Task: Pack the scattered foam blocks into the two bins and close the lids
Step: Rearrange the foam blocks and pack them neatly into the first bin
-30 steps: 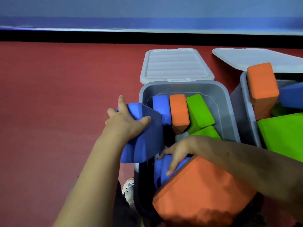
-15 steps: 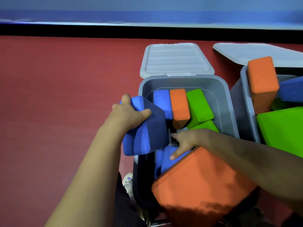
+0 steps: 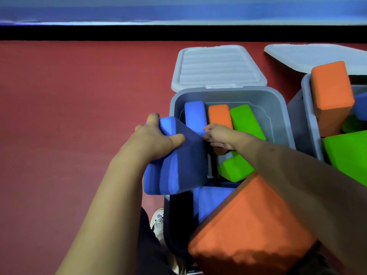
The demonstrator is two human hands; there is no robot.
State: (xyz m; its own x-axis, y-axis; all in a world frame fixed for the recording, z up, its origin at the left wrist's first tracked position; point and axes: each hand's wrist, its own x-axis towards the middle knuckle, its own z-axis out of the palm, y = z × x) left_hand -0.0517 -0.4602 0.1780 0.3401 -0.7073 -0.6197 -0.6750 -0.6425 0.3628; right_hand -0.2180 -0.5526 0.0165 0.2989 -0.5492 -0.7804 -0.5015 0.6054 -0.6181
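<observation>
The left bin is the reference point. It stands open on the red floor, its lid lying flat on the floor at the far rim.

Left hand: grips a large blue block over the bin's left rim, thumb across the block's top face and fingers wrapped over its far left edge. The block is tilted and overhangs the rim outward.

Right hand: reaches into the middle of the bin, beside the held block. The fingers are curled at the near ends of the upright blocks; whether they hold anything cannot be determined.

Contents of the bin, far end, left to right: an upright blue block, an orange block, a green block. A second green block lies tilted near the middle. At the near end, another blue block sits partly under a big orange block, which rests tilted across the near right corner.

Right of the bin stands a second bin, close beside it. It holds a tall orange block and a large green one, both rising above the rim. Its lid lies beyond it.

A shoe shows on the floor just left of the bin's near end.
</observation>
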